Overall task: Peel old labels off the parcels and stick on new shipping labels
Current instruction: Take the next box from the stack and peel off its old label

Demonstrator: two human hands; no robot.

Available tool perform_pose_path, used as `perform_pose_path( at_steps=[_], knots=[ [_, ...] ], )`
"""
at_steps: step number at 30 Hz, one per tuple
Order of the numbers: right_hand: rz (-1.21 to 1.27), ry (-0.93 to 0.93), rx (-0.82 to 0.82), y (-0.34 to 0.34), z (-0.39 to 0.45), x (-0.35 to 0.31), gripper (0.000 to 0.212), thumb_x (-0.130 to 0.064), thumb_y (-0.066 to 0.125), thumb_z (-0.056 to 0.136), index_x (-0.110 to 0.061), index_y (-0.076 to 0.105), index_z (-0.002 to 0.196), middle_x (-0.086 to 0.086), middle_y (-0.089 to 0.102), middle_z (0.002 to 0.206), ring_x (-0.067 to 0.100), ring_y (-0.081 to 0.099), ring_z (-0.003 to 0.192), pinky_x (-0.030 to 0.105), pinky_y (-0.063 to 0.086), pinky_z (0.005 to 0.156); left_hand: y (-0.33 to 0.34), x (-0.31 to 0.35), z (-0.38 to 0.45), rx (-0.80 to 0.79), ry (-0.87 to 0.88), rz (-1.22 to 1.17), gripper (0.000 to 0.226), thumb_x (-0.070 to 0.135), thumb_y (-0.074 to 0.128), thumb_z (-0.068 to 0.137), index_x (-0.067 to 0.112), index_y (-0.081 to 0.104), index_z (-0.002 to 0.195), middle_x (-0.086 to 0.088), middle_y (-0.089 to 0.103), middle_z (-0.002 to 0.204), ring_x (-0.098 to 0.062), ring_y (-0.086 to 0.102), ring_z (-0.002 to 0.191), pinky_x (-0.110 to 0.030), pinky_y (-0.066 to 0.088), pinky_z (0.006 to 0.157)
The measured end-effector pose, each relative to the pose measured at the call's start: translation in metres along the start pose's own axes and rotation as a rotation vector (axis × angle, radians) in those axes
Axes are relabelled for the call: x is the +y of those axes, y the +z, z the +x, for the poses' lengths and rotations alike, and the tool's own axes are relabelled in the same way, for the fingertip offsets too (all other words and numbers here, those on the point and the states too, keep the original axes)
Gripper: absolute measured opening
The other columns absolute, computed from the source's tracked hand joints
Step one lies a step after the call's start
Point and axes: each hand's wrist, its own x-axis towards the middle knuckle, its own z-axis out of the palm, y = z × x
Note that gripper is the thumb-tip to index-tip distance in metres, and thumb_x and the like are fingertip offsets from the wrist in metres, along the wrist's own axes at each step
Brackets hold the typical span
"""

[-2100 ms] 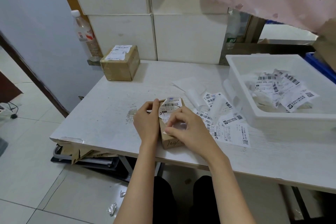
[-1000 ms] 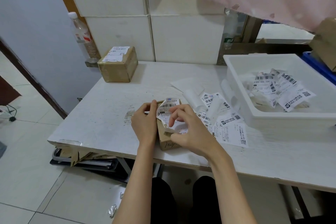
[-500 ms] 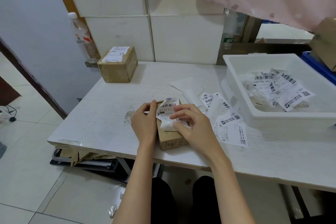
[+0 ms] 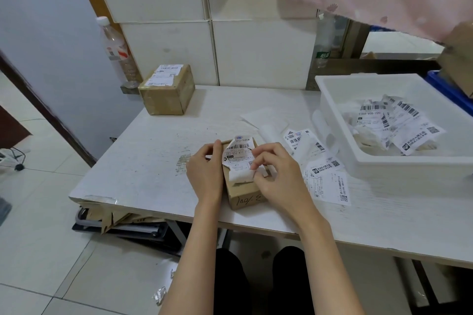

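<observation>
Small cardboard parcel (image 4: 242,188) sits at centre frame, near the front edge of the white table (image 4: 153,161). Left hand (image 4: 206,172) grips the parcel's left side, fingers curled over the top edge, steadying it. Right hand (image 4: 277,174) pinches the old shipping label (image 4: 238,158), whose lower part is lifted and curled back, white underside showing; the upper part looks jagged.

Peel judged roughly half done; the barcode end appears still stuck.

Risks:
- Label tears again if pulled sharply or at a steep angle, leaving stuck fragments to pick off.
- Cardboard facing may lift with the adhesive, giving the new label a poor surface.
- Parcel could slide toward the table edge if the left-hand hold slackens.

Loose labels (image 4: 325,176) lie right of the parcel; white bin (image 4: 337,100) at right holds more. Second parcel (image 4: 166,89) upper left.
</observation>
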Motion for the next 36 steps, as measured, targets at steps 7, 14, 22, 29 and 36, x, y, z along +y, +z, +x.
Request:
perform_pose_path(
  at_steps=[7,14,22,29,36],
  knots=[
    [0.099,0.018,0.037,0.006,0.009,-0.008,0.024,-0.003,0.068,0.081,-0.023,0.073,0.094,-0.013,0.053,0.112,-0.004,0.053,0.106,0.005,0.038,0.083,0.0,0.001,-0.001,-0.01,-0.003,0.011,0.026,0.039,0.058,0.095,0.024,0.076,0.084,0.011,0.071,0.076,-0.009,0.063,0.071,-0.025,0.043,0.064],
    [0.138,0.091,0.041,-0.006,0.002,-0.003,0.016,-0.009,0.056,0.079,-0.017,0.07,0.081,-0.011,0.054,0.109,-0.005,0.051,0.109,0.003,0.036,0.085,0.0,0.001,0.0,-0.009,-0.013,0.023,0.028,0.04,0.057,0.095,0.023,0.077,0.086,0.01,0.072,0.077,-0.008,0.064,0.072,-0.024,0.041,0.063],
    [0.153,0.185,0.043,-0.016,0.003,0.009,0.029,0.008,0.049,0.082,-0.013,0.066,0.073,-0.007,0.064,0.103,-0.004,0.058,0.091,0.021,0.041,0.078,0.0,0.001,0.0,-0.004,-0.019,0.011,0.028,0.04,0.058,0.095,0.022,0.076,0.084,0.01,0.071,0.075,-0.007,0.061,0.069,-0.024,0.04,0.062],
    [0.245,0.253,-0.271,-0.035,-0.003,0.01,0.03,-0.018,0.057,0.064,-0.019,0.063,0.094,-0.008,0.051,0.12,-0.002,0.054,0.112,0.017,0.041,0.09,0.0,0.001,0.0,-0.005,-0.017,0.019,0.028,0.04,0.058,0.095,0.022,0.077,0.085,0.011,0.071,0.076,-0.005,0.061,0.069,-0.023,0.039,0.062],
    [0.204,0.258,-0.142,-0.028,0.002,0.011,0.024,0.0,0.068,0.076,-0.023,0.066,0.068,-0.013,0.058,0.11,-0.003,0.056,0.083,0.022,0.039,0.075,0.0,0.001,0.0,-0.01,-0.011,0.009,0.027,0.038,0.058,0.095,0.022,0.078,0.086,0.011,0.072,0.075,-0.006,0.063,0.069,-0.025,0.042,0.063]
  ],
)
